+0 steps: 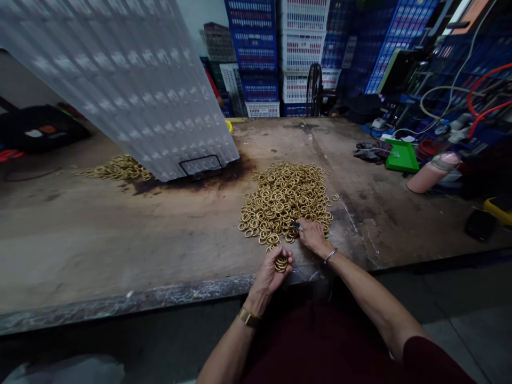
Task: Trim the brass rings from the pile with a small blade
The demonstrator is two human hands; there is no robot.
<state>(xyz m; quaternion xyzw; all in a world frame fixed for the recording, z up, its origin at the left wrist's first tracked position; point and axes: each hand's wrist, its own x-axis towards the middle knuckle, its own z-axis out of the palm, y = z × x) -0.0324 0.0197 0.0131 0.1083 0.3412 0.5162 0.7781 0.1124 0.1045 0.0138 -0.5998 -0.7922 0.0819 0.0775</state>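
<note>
A large heap of brass-coloured rings (290, 194) lies on the wooden table, close to its front edge. Several more rings (281, 263) are cupped in my left hand (270, 273), whose fingers curl around them just in front of the heap. My right hand (314, 234) is at the heap's near right side. Its fingers are closed on a small dark tool with a pointed tip (296, 225) that reaches over the rings; its exact kind is too small to make out. Whether the tip touches a ring I cannot tell.
A tall grey-white ribbed panel (132, 90) stands tilted at the left, beside a second ring pile (116, 169). At the right are a pink bottle (434, 173), a green tray (402, 156) and hoses. Stacked blue crates (254, 50) and white crates (304, 48) rise behind the table (120, 240).
</note>
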